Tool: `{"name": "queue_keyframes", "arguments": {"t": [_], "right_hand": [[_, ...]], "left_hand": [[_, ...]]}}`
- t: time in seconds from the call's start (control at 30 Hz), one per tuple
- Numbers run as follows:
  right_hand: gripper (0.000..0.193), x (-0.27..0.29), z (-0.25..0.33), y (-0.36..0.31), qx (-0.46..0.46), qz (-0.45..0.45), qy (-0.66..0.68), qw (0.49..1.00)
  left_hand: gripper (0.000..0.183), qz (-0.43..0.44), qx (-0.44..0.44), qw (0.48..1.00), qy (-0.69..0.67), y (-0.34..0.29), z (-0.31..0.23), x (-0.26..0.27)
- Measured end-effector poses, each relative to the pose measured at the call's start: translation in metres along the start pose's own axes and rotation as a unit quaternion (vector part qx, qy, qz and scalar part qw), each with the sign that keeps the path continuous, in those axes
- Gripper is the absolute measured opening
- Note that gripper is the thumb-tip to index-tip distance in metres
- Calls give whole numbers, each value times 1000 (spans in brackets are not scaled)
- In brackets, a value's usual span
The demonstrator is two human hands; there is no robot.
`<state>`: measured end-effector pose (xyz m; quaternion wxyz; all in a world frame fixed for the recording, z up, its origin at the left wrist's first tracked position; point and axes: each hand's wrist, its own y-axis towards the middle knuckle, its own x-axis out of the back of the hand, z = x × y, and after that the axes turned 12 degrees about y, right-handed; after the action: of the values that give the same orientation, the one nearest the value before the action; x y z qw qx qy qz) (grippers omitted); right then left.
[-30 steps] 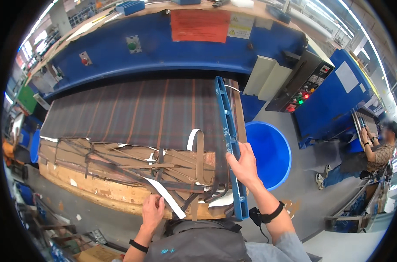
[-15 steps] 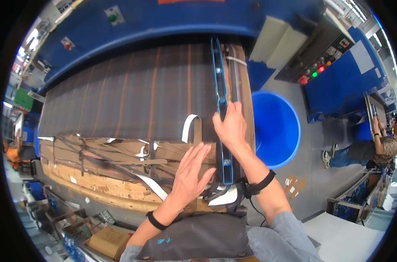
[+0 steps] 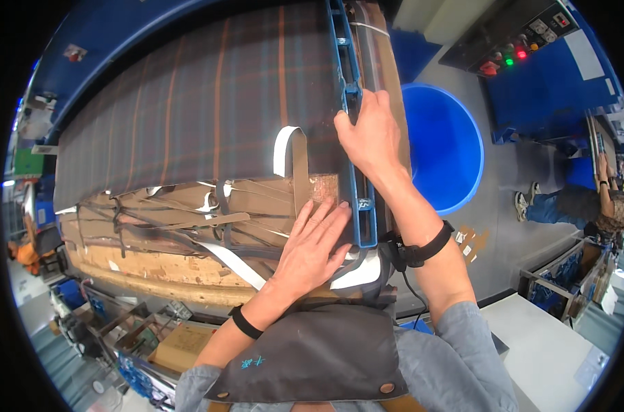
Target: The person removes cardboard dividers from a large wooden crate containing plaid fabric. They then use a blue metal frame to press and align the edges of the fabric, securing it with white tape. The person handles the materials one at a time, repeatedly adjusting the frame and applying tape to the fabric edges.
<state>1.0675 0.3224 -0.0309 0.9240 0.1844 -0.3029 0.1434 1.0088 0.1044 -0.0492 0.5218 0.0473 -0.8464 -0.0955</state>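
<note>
A wide sheet of dark plaid fabric (image 3: 188,117) with orange stripes lies stretched over a long wooden table (image 3: 147,264). Along its right edge runs a blue metal rail (image 3: 350,137). My right hand (image 3: 367,130) grips that rail near its middle, fingers wrapped over it. Flat on the brown boards at the near end of the table rests my left hand (image 3: 310,247), fingers spread, its tips touching the rail's lower end. Loose brown and white strips (image 3: 229,257) lie tangled beside that hand. A white strip (image 3: 284,147) loops up at the fabric's edge.
A big blue round bin (image 3: 442,147) stands on the grey floor right of the table. Behind it is a control box with red and green lights (image 3: 514,55). Another person (image 3: 580,206) crouches at the far right. Crates and a cardboard box (image 3: 181,340) sit below the table.
My head has dropped closer to the table. My left hand moved up and right from the table's front edge onto the boards beside the rail. My right hand stayed on the rail.
</note>
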Motion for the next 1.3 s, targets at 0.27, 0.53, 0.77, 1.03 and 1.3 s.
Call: {"name": "queue_keyframes", "arguments": {"t": [0.27, 0.53, 0.77, 1.03, 1.3], "right_hand": [[35, 3, 4, 5, -38, 4, -2, 999], [42, -9, -1, -2, -25, 9, -13, 1000], [45, -18, -9, -9, -30, -3, 0, 1000], [48, 5, -22, -8, -29, 26, 107, 993], [47, 11, -23, -2, -54, 58, 70, 994]], "left_hand": [[36, 8, -72, 992, 99, -11, -7, -5], [36, -14, -67, 994, 81, -21, -11, -12], [29, -104, -32, 994, 27, -19, -10, -32], [40, -71, 25, 997, 34, -8, -14, -26], [98, -77, 9, 996, 34, 3, -6, -24]]}}
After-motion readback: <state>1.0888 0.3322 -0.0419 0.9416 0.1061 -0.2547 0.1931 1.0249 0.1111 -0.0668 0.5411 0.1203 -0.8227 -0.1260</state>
